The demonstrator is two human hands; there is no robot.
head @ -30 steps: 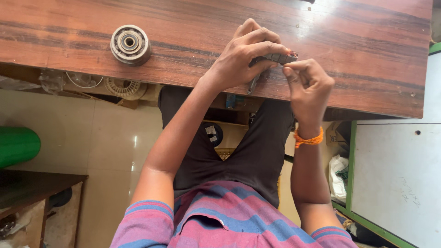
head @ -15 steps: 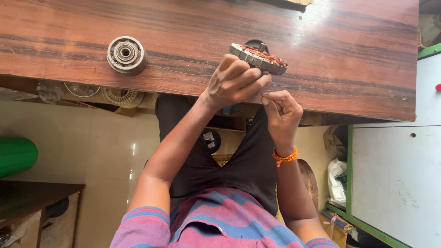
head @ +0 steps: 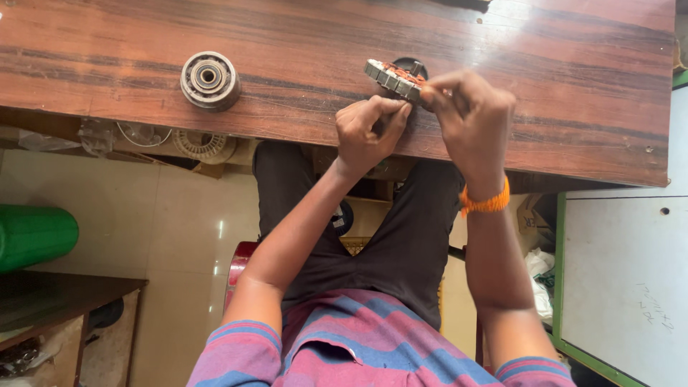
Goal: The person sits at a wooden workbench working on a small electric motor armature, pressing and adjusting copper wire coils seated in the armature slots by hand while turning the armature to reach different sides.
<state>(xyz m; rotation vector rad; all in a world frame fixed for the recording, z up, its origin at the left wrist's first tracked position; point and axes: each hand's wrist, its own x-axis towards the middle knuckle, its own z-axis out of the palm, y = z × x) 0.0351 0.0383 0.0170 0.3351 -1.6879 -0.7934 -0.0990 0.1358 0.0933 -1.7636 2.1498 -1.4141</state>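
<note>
Both hands, left hand (head: 369, 129) and right hand (head: 469, 118), pinch the round grey metal stator with copper windings (head: 393, 77), tilted above the brown wooden table (head: 301, 43); round metal bearing hub (head: 209, 79) well apart.

This looks like a small repair workshop. A worn wooden table (head: 301, 93) holds a round metal bearing part (head: 209, 79) near its front edge and a round motor part with copper wire (head: 395, 77). More round machine parts (head: 204, 145) sit on a shelf under the table's front edge. A green drum (head: 32, 235) lies on the tiled floor (head: 165, 229).
</note>
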